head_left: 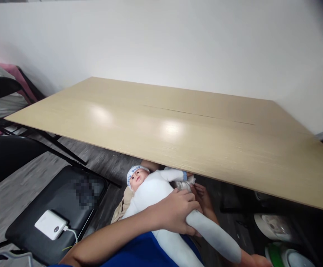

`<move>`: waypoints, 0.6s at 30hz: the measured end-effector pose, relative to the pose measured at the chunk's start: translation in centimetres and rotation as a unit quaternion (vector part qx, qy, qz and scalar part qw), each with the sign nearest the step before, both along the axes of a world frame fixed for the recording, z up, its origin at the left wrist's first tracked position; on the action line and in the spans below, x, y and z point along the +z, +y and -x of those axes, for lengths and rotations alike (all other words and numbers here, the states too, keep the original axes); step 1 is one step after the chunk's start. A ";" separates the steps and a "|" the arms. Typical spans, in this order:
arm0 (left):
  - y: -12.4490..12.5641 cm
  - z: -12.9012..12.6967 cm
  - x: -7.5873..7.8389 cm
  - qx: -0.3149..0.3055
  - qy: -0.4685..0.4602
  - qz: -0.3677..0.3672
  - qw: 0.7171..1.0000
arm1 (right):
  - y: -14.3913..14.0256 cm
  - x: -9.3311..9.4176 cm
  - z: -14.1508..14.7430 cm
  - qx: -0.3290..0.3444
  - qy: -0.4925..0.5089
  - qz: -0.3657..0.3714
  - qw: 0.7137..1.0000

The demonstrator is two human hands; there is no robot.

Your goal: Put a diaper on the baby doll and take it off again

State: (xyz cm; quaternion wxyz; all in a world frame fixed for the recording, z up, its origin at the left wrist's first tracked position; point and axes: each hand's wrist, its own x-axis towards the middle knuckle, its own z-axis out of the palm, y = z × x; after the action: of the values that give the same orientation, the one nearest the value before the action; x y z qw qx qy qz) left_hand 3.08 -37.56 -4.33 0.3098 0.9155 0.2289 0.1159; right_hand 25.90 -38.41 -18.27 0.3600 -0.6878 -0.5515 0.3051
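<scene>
A baby doll [150, 191] in a white suit and a white cap with blue letters lies across my lap, just under the front edge of the wooden table [161, 122]. Its head points left and away from me. My left hand [175, 211] is closed around the doll's upper leg, and the white leg [214, 235] sticks out to the lower right. My right hand [203, 194] sits behind that leg, close to the doll's blue-cuffed arm [178, 174] and a small white fluffy piece [188, 183]. Its grip is hidden.
A black chair [67, 196] at my left carries a white power bank [51, 224] with a cable. More black chairs and pink cloth stand at the far left. Under the table at right lie a white round object [273, 226] and a green-and-white one [281, 256].
</scene>
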 end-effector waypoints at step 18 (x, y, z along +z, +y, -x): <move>-2.4 1.2 -1.4 -0.052 -0.027 -0.087 0.994 | 2.4 7.8 5.5 0.332 -0.252 -0.175 0.892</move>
State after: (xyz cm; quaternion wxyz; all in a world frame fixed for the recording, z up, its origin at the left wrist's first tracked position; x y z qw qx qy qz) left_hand 1.90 -40.00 -5.74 0.2408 0.9462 0.1614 0.1437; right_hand 20.37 -35.98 -10.48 0.2011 -0.4439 -0.8648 0.1212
